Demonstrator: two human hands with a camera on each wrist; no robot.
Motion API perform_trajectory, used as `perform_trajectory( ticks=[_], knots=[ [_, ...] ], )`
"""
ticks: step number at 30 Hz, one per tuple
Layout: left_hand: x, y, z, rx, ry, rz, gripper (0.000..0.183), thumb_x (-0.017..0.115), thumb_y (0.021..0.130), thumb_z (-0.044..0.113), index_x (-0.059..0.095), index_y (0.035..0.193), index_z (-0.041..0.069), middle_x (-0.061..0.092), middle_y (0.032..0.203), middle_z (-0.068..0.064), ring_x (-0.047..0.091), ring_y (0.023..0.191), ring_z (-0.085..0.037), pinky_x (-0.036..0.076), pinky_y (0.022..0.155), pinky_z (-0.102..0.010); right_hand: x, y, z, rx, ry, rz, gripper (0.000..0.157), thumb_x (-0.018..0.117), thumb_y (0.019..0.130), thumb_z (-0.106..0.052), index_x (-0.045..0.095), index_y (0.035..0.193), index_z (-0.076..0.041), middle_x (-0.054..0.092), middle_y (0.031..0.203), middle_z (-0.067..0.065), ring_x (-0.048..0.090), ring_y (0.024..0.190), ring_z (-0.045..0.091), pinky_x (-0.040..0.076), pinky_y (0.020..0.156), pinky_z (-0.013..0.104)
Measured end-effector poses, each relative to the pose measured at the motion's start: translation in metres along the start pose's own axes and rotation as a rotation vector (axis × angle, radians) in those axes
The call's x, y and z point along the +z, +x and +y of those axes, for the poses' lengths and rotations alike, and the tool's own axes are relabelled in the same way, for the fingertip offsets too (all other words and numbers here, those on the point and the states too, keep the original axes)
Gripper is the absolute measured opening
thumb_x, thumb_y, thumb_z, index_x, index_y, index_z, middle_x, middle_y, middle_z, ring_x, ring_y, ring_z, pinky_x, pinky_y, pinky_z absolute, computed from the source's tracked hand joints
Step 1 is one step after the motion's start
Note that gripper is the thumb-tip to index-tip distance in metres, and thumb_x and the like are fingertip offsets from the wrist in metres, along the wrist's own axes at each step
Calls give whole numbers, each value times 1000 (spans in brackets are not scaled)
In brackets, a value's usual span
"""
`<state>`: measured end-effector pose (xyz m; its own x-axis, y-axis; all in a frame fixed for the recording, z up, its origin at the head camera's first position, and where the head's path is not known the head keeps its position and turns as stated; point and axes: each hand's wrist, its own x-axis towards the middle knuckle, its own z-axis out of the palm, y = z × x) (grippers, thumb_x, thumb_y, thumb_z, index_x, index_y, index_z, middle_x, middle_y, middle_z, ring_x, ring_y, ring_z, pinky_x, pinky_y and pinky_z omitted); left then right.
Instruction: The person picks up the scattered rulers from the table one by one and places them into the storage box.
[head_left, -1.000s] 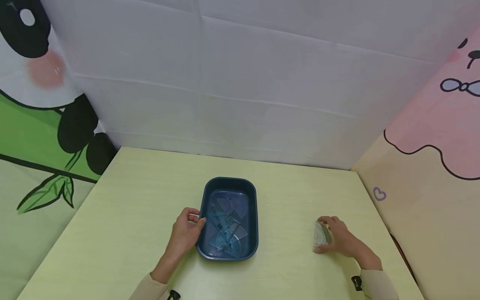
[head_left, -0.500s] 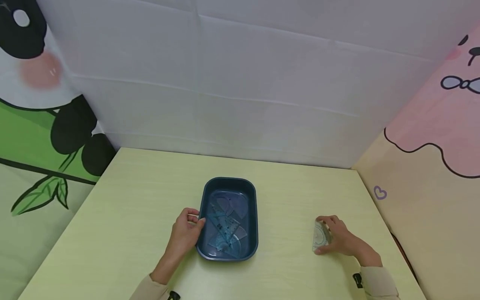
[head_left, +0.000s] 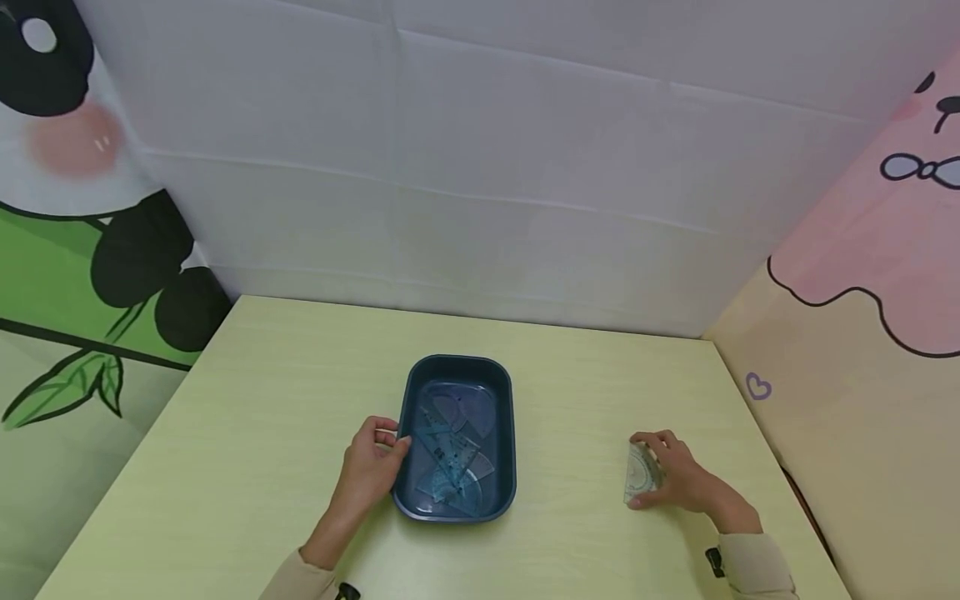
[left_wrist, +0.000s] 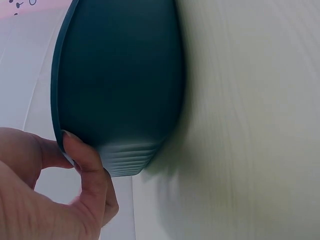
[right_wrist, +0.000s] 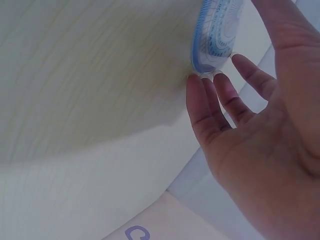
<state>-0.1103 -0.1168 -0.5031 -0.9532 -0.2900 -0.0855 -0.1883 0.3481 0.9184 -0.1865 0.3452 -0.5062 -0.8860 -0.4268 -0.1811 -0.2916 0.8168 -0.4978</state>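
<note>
A dark blue plastic basin [head_left: 461, 369] stands on the table in the middle of the head view. Several clear, bluish measuring pieces with printed scales [head_left: 452, 454] lie overlapping inside it. At its left rim my left hand [head_left: 370, 468] pinches the edge between thumb and fingers; the left wrist view shows the basin's outer wall [left_wrist: 120, 75] beside those fingers. Off to the right, my right hand [head_left: 686, 482] holds a clear protractor [head_left: 640, 471] with its thumb at the near end and fingers at the far end. In the right wrist view the protractor [right_wrist: 217, 37] has blue markings and a ridged curved edge.
The pale wood-grain table [head_left: 315, 358] ends at a white cloth backdrop [head_left: 480, 208]. A green and black cartoon panel [head_left: 67, 258] stands at the left, a pink one [head_left: 877, 242] at the right.
Both hands keep their holds and have hardly moved. The head view has shifted very slightly; the basin and its contents stay in place.
</note>
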Motion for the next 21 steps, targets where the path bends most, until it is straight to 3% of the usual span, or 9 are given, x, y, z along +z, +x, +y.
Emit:
perform_trajectory(
  ticks=[14, 21],
  knots=[
    [1, -1, 2, -5, 0, 1, 25, 68, 97, 9, 56, 116, -4, 60, 91, -12, 56, 74, -21, 46, 64, -33, 3, -3, 5, -31, 4, 36, 94, 99, 63, -31, 46, 136, -4, 45, 129, 23, 44, 114, 41, 45, 92, 62],
    [-1, -3, 3, 3, -5, -4, 27, 68, 97, 10, 56, 116, -5, 60, 92, -13, 56, 75, -21, 46, 64, -34, 5, -3, 9, -12, 73, 54, 97, 99, 65, -29, 40, 136, 4, 50, 125, 18, 48, 112, 34, 47, 89, 47]
  ],
)
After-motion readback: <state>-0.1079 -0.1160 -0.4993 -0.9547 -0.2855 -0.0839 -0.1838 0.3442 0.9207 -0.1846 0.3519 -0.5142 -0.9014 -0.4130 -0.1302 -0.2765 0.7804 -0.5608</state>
